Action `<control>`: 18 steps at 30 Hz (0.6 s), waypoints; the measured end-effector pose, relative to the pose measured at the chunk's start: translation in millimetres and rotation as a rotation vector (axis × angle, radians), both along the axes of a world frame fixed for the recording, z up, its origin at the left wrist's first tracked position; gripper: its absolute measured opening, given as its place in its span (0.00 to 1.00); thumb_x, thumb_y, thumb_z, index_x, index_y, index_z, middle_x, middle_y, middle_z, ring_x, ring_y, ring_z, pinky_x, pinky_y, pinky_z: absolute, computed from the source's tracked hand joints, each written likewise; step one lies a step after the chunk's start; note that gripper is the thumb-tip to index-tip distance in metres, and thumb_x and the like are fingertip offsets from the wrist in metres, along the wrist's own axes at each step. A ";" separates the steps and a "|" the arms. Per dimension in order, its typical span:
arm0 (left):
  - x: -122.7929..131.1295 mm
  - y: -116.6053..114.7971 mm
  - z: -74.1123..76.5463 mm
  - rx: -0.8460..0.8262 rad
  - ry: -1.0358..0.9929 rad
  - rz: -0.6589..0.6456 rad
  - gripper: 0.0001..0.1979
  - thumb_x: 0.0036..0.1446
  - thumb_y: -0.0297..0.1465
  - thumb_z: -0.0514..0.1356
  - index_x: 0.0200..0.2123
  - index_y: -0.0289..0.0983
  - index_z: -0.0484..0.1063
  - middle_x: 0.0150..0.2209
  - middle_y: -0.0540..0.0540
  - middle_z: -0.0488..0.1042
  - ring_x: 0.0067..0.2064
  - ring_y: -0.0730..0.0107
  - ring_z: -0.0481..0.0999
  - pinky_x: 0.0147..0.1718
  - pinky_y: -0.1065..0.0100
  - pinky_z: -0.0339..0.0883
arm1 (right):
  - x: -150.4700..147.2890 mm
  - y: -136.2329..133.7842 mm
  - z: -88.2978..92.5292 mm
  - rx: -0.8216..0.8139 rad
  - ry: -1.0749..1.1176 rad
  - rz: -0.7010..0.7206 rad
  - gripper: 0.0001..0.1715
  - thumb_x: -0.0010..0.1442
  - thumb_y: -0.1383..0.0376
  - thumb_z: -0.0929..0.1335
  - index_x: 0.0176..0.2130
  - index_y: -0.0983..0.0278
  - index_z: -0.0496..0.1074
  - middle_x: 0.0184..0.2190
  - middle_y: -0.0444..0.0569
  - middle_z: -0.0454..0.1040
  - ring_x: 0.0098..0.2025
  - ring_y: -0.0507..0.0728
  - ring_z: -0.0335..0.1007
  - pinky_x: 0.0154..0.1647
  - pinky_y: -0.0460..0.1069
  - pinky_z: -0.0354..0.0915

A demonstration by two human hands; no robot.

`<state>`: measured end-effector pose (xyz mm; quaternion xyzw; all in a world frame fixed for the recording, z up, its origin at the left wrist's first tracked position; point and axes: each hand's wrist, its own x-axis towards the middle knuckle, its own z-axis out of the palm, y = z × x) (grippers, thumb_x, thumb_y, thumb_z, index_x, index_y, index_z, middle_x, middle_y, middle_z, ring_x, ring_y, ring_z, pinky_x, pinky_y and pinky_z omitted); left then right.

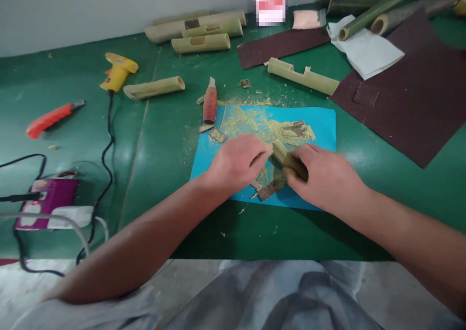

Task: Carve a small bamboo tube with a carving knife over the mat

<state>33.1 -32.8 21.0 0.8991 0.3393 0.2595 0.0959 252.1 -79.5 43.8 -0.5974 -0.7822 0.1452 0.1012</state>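
Observation:
My right hand (325, 177) is wrapped round a short bamboo tube (283, 155), held tilted over a blue sheet (324, 126). At the tube's upper end my left hand (238, 160) is closed in a pinch, its fingertips at or very near the rim. What lies between those fingers is hidden. Pale shavings (251, 121) and broken bark-like chips (268, 191) are scattered over the sheet. A chisel-like tool with a red wooden handle (210, 106) lies at the sheet's upper left edge, blade pointing away from me.
A notched bamboo tube (304, 76) and brown sandpaper-like sheets (407, 102) lie to the right. More cut bamboo (200, 43) rests along the wall. On the left are a yellow corded tool (118, 71), an orange utility knife (53, 119) and a purple box (54, 199) with cables.

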 end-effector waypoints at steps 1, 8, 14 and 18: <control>-0.1 0.6 -0.2 0.007 -0.001 0.005 0.12 0.73 0.32 0.57 0.38 0.41 0.78 0.33 0.46 0.81 0.36 0.64 0.79 0.37 0.62 0.72 | 0.0 0.0 0.2 -0.003 -0.002 0.001 0.10 0.65 0.60 0.66 0.39 0.62 0.75 0.37 0.53 0.81 0.30 0.57 0.70 0.29 0.52 0.53; -1.2 2.4 -1.6 0.029 0.043 0.005 0.13 0.74 0.33 0.56 0.38 0.41 0.79 0.33 0.45 0.80 0.36 0.63 0.79 0.37 0.62 0.72 | -1.2 0.2 2.2 -0.023 -0.022 -0.010 0.09 0.65 0.60 0.66 0.38 0.62 0.75 0.36 0.53 0.80 0.30 0.57 0.70 0.29 0.52 0.52; 1.1 2.1 -0.2 0.090 0.042 -0.041 0.15 0.75 0.32 0.55 0.35 0.39 0.77 0.30 0.46 0.79 0.33 0.65 0.77 0.35 0.63 0.69 | -1.3 0.4 2.5 -0.032 -0.018 -0.010 0.09 0.65 0.61 0.66 0.39 0.62 0.75 0.37 0.53 0.80 0.32 0.58 0.71 0.30 0.52 0.54; 2.2 1.8 -0.2 0.105 0.043 -0.055 0.15 0.75 0.32 0.55 0.35 0.39 0.76 0.30 0.46 0.78 0.33 0.65 0.76 0.34 0.63 0.69 | -1.2 0.7 2.4 -0.052 -0.039 -0.006 0.11 0.65 0.60 0.66 0.41 0.62 0.76 0.38 0.54 0.80 0.32 0.58 0.71 0.30 0.52 0.53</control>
